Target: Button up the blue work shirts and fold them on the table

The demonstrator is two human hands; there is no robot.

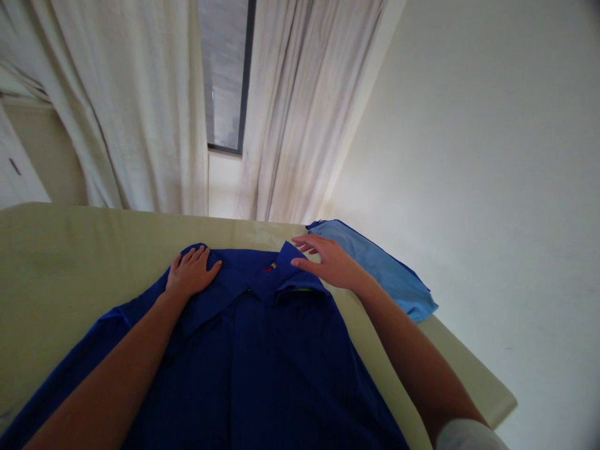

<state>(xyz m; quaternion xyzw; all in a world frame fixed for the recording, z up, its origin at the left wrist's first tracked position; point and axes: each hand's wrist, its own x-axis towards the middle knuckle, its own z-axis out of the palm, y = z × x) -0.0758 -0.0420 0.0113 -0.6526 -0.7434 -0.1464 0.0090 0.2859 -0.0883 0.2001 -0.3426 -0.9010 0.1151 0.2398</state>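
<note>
A dark blue collared shirt (281, 362) lies spread front side up, its collar at the far end. My left hand (192, 272) rests flat on the shirt's left shoulder beside the collar, fingers stretched out. At the collar's right side is my right hand (325, 259), its thumb and fingers apart around the upturned collar corner; I cannot tell whether it touches the cloth. A small red and yellow mark shows inside the collar. The left sleeve runs down toward the lower left, partly behind my forearm.
The shirt lies on a pale yellow-green padded surface (94, 262). A folded light blue cloth (375, 262) with a dark blue edge lies at the right, against the white wall (492, 187). Cream curtains (140, 112) and a dark-framed window (227, 75) are beyond the far edge.
</note>
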